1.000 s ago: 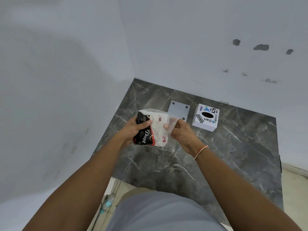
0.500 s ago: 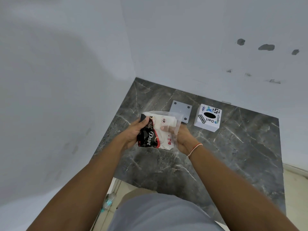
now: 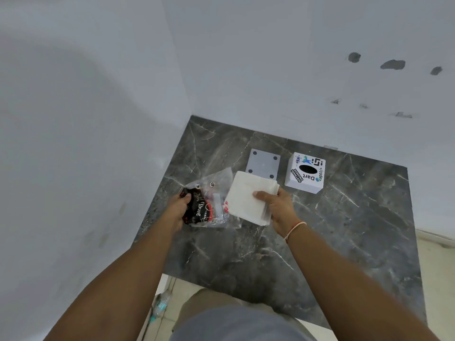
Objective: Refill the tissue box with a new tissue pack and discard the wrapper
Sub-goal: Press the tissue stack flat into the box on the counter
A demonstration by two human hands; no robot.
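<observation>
Left hand (image 3: 178,207) clenched on emptied wrapper (image 3: 209,203); right hand (image 3: 279,207) gripping tissue stack (image 3: 248,198), apparently above worktop (image 3: 344,230). Tissue box (image 3: 305,175) standing at 1 o'clock from stack, grey base plate (image 3: 263,164) just beside.

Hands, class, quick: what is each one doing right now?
Left hand: closed on the emptied wrapper.
Right hand: closed on the white tissue stack, out of the wrapper.

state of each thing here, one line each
tissue stack: out of its wrapper, held in right hand
wrapper: emptied, crumpled, held in left hand
tissue box: on counter, oval slot up
grey plate: flat on counter beside box
</observation>
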